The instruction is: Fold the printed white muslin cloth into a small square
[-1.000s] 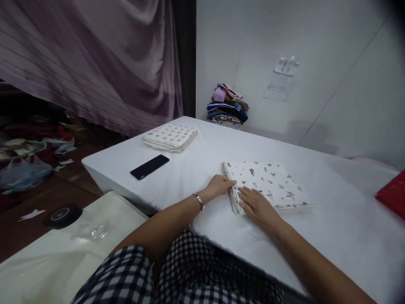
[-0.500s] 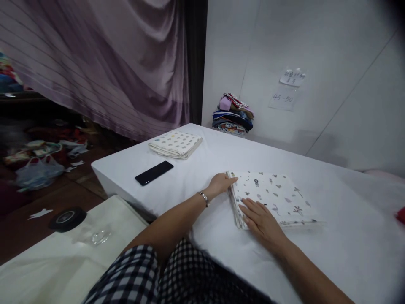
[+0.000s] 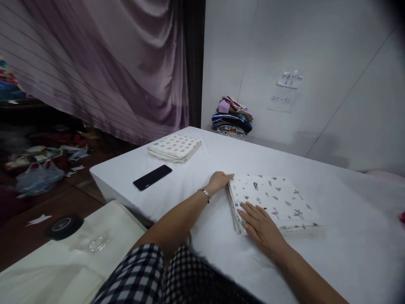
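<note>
A folded white cloth (image 3: 268,194) printed with small grey plants and figures lies on the white-covered table (image 3: 218,236), its layered folds facing left. At its far left corner, my left hand (image 3: 219,180) pinches the edge, a finger or thumb lying over the top and the other fingers partly hidden. My right hand (image 3: 261,223) rests flat on the near left part of the same cloth, fingers stretched out. A second folded cloth (image 3: 174,147), patterned with small hearts, sits farther back to the left, apart from both hands.
A black phone (image 3: 152,177) lies left of my left hand. A stack of folded fabrics (image 3: 232,116) stands beyond the table by the wall. At lower left, a cream surface (image 3: 120,228) holds a black roll (image 3: 65,226) and a clear ring (image 3: 98,243). A purple curtain (image 3: 136,63) hangs behind.
The camera view has shifted slightly. Both hands stay at the same places on the printed cloth, which lies nearly as before.
</note>
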Demonstrator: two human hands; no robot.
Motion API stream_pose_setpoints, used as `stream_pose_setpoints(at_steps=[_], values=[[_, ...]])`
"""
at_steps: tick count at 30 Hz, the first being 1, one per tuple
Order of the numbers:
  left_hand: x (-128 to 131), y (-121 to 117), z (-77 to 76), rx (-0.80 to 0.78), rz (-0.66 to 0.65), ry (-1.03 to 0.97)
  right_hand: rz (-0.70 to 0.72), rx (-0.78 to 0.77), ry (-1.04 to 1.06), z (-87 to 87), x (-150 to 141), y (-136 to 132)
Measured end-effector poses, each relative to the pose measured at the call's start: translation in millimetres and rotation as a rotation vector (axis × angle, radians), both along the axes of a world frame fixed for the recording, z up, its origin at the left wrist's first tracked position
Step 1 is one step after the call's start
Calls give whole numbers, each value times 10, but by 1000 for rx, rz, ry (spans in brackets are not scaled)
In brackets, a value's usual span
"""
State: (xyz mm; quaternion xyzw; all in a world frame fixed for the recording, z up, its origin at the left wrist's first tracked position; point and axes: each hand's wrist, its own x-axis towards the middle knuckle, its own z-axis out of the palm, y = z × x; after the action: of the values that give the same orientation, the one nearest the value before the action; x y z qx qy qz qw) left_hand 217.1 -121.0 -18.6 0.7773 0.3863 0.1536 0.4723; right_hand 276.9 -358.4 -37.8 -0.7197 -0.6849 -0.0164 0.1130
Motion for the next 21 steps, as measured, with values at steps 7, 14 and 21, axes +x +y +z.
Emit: stream_pose_setpoints(at_steps=[7,14,21], values=[[101,50,-39,-86,7,-9,-2,12,-15,-5,-3,-10],[22,302,-111,-79,12,-126,-3,12,-3,-13,0,-10],[-4,410,-185,-20,-196,-200,9,52,-11,-25,-2,-9]])
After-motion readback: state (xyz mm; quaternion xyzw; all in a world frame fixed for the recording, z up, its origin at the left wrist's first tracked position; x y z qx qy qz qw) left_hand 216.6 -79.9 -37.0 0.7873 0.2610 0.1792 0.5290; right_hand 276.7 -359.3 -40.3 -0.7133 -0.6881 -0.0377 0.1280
